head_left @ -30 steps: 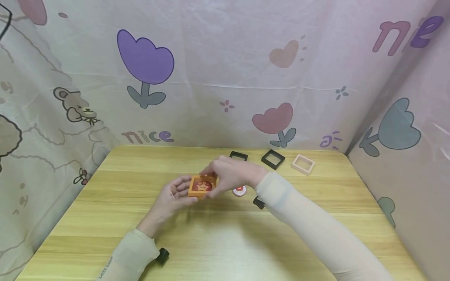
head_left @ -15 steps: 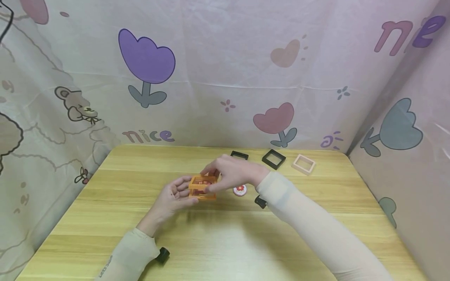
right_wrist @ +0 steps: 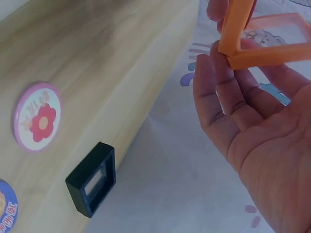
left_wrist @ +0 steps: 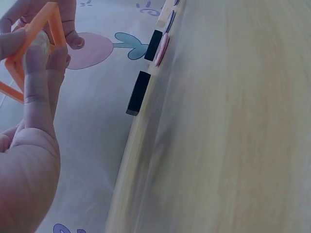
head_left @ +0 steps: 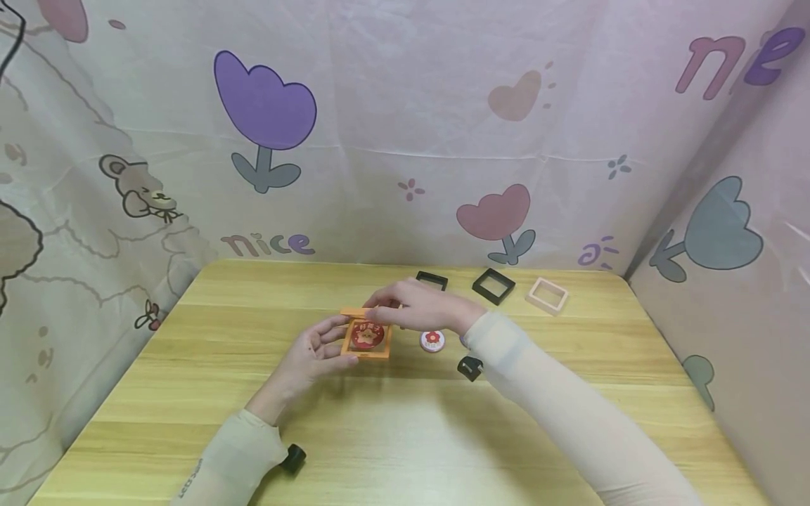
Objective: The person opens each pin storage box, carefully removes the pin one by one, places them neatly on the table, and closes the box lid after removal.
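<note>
A small orange hinged display case [head_left: 388, 344] with clear windows is up off the table. Its lid [head_left: 354, 311] stands raised at the far side. A round red badge [head_left: 367, 336] with a star character sits in the lower half. My left hand [head_left: 311, 356] grips that half from the left; in the left wrist view its fingers lie over the back of the badge [left_wrist: 43, 44]. My right hand [head_left: 420, 306] pinches the lid from the right, with the thumb on its near edge. In the right wrist view, fingers extend behind the orange frame [right_wrist: 267, 56].
A flower badge [head_left: 433, 341] lies right of the case, and a blue-rimmed badge [right_wrist: 6, 206] shows in the right wrist view. Two black frames [head_left: 493, 286] [head_left: 432, 280] and a pale pink frame [head_left: 547, 296] lie along the back of the table. A printed curtain hangs behind.
The case's lid has swung up and away with my right hand, so the badge now shows in the lower half. My left hand has stayed nearly still.
</note>
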`<move>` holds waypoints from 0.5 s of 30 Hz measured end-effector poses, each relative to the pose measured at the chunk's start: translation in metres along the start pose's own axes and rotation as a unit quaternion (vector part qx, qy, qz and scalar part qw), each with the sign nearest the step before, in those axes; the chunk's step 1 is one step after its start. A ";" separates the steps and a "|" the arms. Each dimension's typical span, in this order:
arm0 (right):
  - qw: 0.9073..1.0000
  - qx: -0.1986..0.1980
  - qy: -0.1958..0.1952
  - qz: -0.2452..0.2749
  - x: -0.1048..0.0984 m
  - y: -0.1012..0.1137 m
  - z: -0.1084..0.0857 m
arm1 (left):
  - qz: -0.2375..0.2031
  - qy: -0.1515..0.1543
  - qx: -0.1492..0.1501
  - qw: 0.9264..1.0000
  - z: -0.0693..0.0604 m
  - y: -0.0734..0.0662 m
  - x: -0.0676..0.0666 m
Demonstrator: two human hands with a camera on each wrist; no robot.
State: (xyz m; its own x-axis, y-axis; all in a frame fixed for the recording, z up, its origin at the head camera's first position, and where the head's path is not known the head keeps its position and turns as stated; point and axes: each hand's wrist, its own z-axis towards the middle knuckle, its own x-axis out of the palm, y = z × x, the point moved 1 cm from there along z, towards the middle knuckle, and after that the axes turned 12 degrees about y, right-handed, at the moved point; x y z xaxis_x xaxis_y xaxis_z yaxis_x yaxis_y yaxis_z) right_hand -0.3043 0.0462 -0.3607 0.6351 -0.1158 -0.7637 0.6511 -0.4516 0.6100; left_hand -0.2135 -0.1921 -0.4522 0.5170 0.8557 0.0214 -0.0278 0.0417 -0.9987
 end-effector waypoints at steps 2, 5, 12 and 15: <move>1.000 0.007 -0.004 0.017 0.001 -0.001 0.001 | -0.001 -0.001 -0.005 1.000 0.000 0.000 0.000; 0.999 0.023 -0.009 0.048 0.003 -0.002 0.002 | -0.003 -0.001 -0.013 1.000 0.001 0.000 0.000; 0.990 0.044 -0.015 0.132 0.006 -0.003 0.003 | -0.008 0.012 -0.018 1.000 0.002 0.003 0.000; 0.987 0.044 -0.015 0.154 0.006 -0.004 0.003 | -0.015 0.020 -0.012 1.000 0.002 0.003 0.000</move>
State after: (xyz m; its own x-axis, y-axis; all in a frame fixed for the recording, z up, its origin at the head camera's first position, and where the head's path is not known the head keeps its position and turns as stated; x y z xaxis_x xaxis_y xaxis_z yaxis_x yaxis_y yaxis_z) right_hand -0.3039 0.0443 -0.3684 0.7835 -0.2850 -0.5522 0.3904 -0.4657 0.7942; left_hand -0.2156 -0.1906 -0.4556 0.5513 0.8329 0.0490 0.0082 0.0533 -0.9985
